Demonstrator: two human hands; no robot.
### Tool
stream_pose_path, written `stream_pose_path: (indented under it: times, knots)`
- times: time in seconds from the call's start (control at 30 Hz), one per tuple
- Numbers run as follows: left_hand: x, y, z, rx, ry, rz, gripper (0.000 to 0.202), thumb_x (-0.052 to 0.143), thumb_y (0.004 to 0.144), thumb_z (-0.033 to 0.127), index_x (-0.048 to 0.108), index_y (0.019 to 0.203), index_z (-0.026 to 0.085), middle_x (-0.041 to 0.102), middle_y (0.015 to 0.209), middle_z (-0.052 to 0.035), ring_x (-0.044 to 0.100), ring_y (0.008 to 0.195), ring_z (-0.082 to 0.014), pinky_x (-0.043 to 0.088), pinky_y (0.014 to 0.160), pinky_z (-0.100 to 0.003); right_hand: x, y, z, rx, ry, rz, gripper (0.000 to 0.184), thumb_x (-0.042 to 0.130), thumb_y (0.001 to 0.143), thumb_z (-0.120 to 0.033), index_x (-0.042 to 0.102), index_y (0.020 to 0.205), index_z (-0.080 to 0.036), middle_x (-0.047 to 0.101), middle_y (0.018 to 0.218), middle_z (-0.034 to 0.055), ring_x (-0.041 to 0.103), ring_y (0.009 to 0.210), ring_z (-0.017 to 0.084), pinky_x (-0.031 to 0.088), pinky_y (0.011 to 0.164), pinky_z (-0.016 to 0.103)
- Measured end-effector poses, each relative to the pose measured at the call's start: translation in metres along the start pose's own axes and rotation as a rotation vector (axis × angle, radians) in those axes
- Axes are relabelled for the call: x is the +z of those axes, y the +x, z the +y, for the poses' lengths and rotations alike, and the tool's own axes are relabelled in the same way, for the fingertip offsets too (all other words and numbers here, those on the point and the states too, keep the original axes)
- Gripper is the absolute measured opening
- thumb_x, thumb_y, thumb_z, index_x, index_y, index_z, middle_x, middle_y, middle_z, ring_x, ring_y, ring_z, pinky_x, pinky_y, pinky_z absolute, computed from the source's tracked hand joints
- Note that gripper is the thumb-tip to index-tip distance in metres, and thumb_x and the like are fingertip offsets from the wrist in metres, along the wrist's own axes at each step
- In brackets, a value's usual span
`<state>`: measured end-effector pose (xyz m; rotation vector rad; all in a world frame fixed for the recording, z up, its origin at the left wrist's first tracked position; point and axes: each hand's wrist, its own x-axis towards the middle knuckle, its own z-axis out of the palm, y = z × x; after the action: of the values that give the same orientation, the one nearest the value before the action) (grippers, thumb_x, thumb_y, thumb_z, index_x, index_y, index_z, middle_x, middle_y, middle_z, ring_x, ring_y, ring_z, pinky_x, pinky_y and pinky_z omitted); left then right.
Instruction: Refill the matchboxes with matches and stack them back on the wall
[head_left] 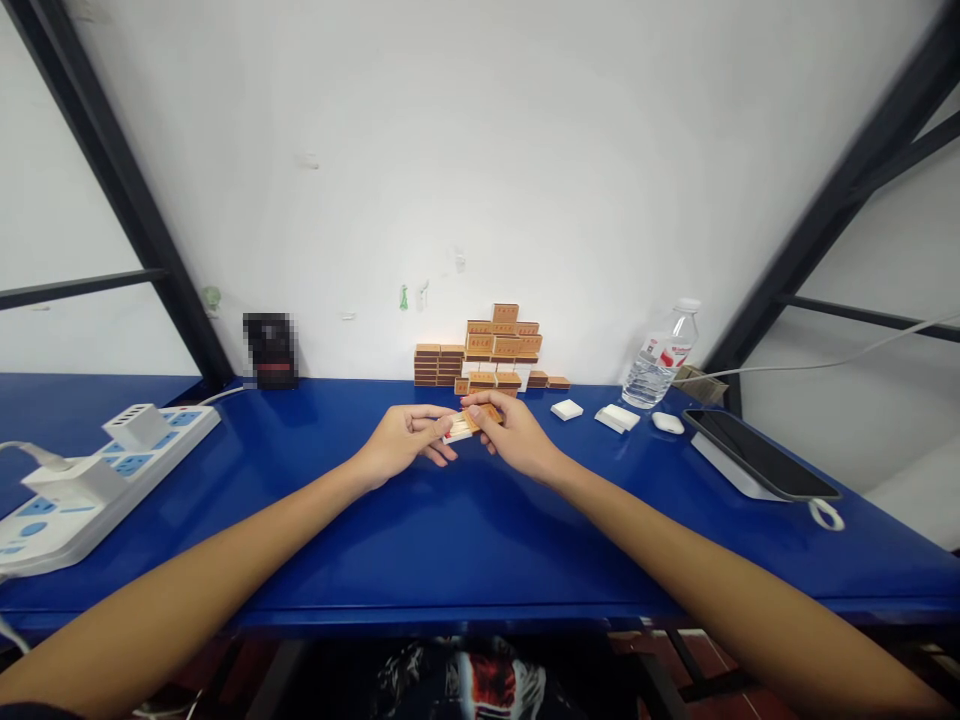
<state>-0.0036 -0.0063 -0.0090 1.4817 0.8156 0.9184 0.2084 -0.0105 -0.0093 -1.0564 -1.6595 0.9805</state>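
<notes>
Both my hands meet over the middle of the blue table (465, 530). My left hand (405, 440) and my right hand (514, 435) pinch one small matchbox (469, 422) between their fingertips; its white inner tray sticks out toward the left hand. Just behind them, against the white wall, stands a stack of brown matchboxes (491, 355), with a few more lying loose at its foot.
A white power strip (90, 480) with plugs lies at the left edge. A black device (271, 350) stands by the wall. On the right are a water bottle (661, 358), small white boxes (616, 417), a white earbud case (667, 423) and a phone (757, 455) on a white stand.
</notes>
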Motion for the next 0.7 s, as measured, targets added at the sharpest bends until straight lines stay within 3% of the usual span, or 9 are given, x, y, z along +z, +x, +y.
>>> stream_pose_path:
  times: [0.13, 0.3, 0.47, 0.7]
  knots:
    - [0.0, 0.0, 0.0, 0.003, -0.068, 0.003, 0.074, 0.086, 0.074, 0.06, 0.067, 0.125, 0.011, 0.078, 0.078, -0.0095, 0.075, 0.066, -0.0209, 0.063, 0.064, -0.031, 0.005, -0.004, -0.005, -0.083, 0.082, -0.051, 0.04, 0.061, 0.096, -0.052, 0.061, 0.12, -0.019, 0.062, 0.086, 0.0019, 0.056, 0.06, 0.011, 0.052, 0.054, 0.026]
    - [-0.001, -0.002, -0.002, 0.037, -0.053, 0.068, 0.077, 0.083, 0.075, 0.064, 0.062, 0.127, 0.011, 0.076, 0.071, -0.0067, 0.072, 0.06, -0.0179, 0.06, 0.059, -0.027, 0.018, -0.013, -0.006, -0.144, 0.205, -0.164, 0.05, 0.055, 0.1, -0.057, 0.049, 0.137, -0.024, 0.06, 0.1, 0.005, 0.063, 0.083, 0.017, 0.06, 0.063, 0.031]
    - [0.001, -0.003, -0.004, 0.046, -0.036, 0.027, 0.08, 0.079, 0.077, 0.068, 0.062, 0.129, 0.01, 0.071, 0.063, -0.0031, 0.065, 0.053, -0.0146, 0.056, 0.056, -0.025, 0.028, -0.026, -0.017, -0.116, 0.245, -0.309, 0.065, 0.048, 0.104, -0.057, 0.027, 0.158, -0.026, 0.06, 0.09, 0.0016, 0.064, 0.075, 0.016, 0.061, 0.071, 0.037]
    - [0.007, -0.004, 0.001, 0.042, -0.035, 0.043, 0.077, 0.076, 0.076, 0.073, 0.066, 0.12, 0.01, 0.069, 0.062, -0.0023, 0.061, 0.049, -0.0116, 0.051, 0.052, -0.021, 0.031, -0.028, -0.011, -0.065, 0.232, -0.317, 0.083, 0.057, 0.1, -0.054, 0.01, 0.164, -0.029, 0.059, 0.093, 0.0018, 0.061, 0.076, 0.016, 0.061, 0.067, 0.036]
